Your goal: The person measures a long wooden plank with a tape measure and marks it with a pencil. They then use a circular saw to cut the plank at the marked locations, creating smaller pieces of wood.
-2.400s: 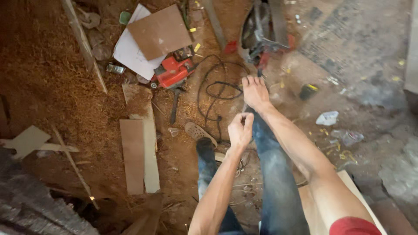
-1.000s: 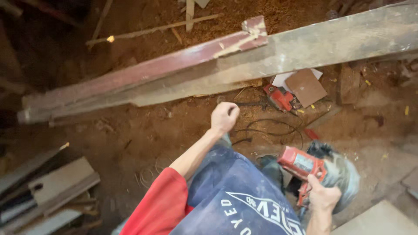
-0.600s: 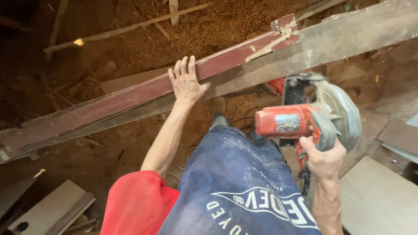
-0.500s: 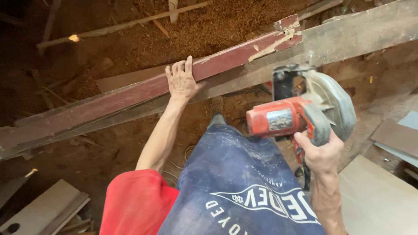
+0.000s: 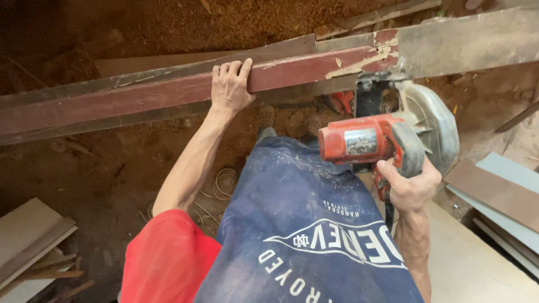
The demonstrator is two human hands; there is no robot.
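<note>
The left hand [image 5: 230, 87] lies with fingers hooked over the top edge of the long red-painted wooden beam [image 5: 140, 95], seemingly steadying it. At four o'clock from it, the right hand [image 5: 410, 188] wraps tightly around the red circular saw [image 5: 387, 137], whose metal guard meets the beam's underside.

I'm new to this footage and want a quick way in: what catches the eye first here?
The red circular saw, gripped in the right hand at centre right, with its round metal guard up against the long beam. That beam, with peeling dark red paint, runs across the upper picture, and the left hand lies flat on it. Reddish sawdust covers the ground behind.
</note>
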